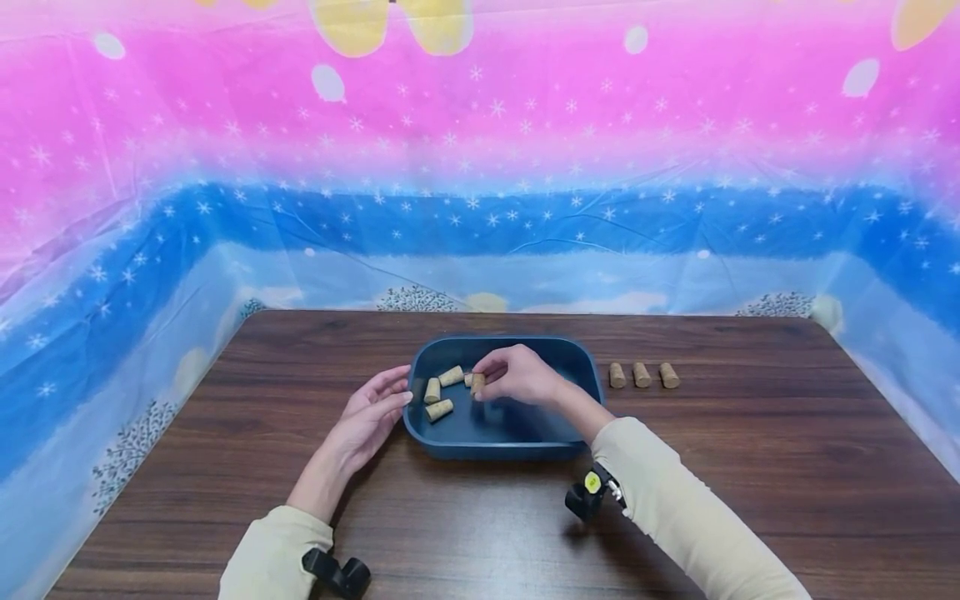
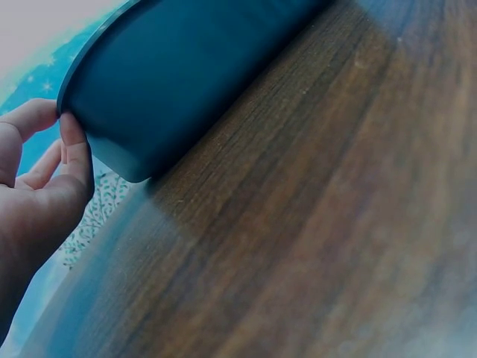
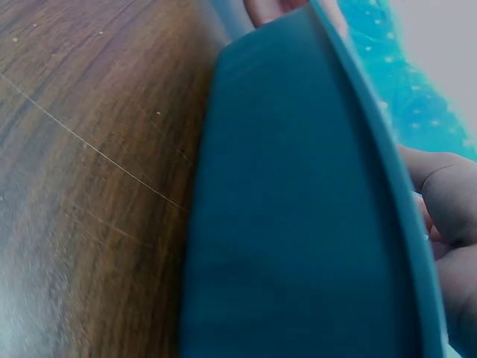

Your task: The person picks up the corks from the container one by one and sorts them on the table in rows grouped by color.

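A dark blue tray [image 1: 498, 451] stands on the table, with several corks, one of them a cork [image 1: 439, 409], in its left part. My left hand [image 1: 372, 421] is at the tray's left end; in the left wrist view the thumb and fingers of this left hand [image 2: 45, 179] pinch the rim of the tray [image 2: 186, 67]. Inside the tray, my right hand [image 1: 522, 377] pinches a cork [image 1: 477, 384] between thumb and fingers. In the right wrist view the tray wall [image 3: 291, 201] hides that cork and part of the right hand [image 3: 451, 216].
To the right of the tray, three corks stand in a row: a left one [image 1: 617, 376], a middle one [image 1: 641, 375] and a right one [image 1: 669, 376]. They are on the brown wooden table [image 1: 465, 533]. A patterned cloth [image 1: 480, 217] hangs behind and at both sides.
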